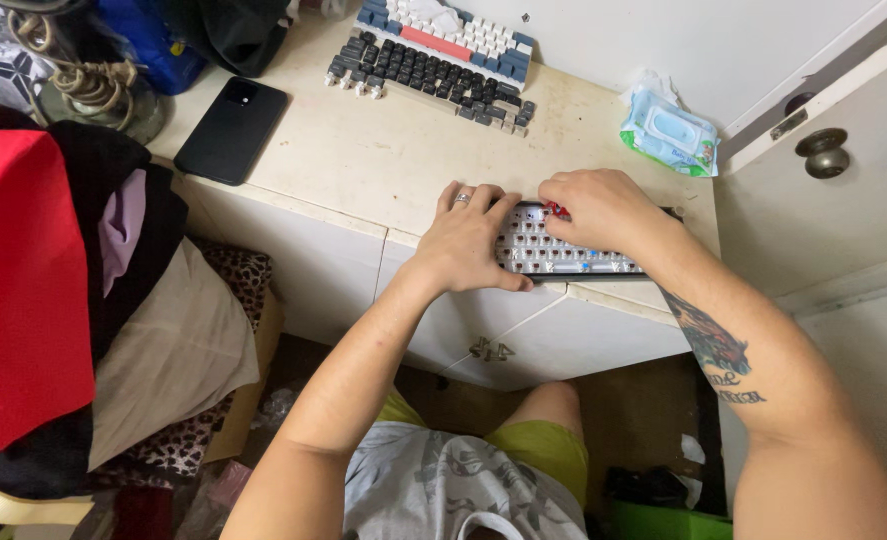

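Left hand point(463, 240) lies spread flat on the bare keyboard point(563, 255) at the desk point(383, 150) edge; right hand point(598, 208) pinches a red keycap point(557, 210).

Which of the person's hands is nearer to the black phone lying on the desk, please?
Left. The left hand rests on the bare keyboard's left end, on the side of the black phone; the right hand sits further right, over the keyboard's middle.
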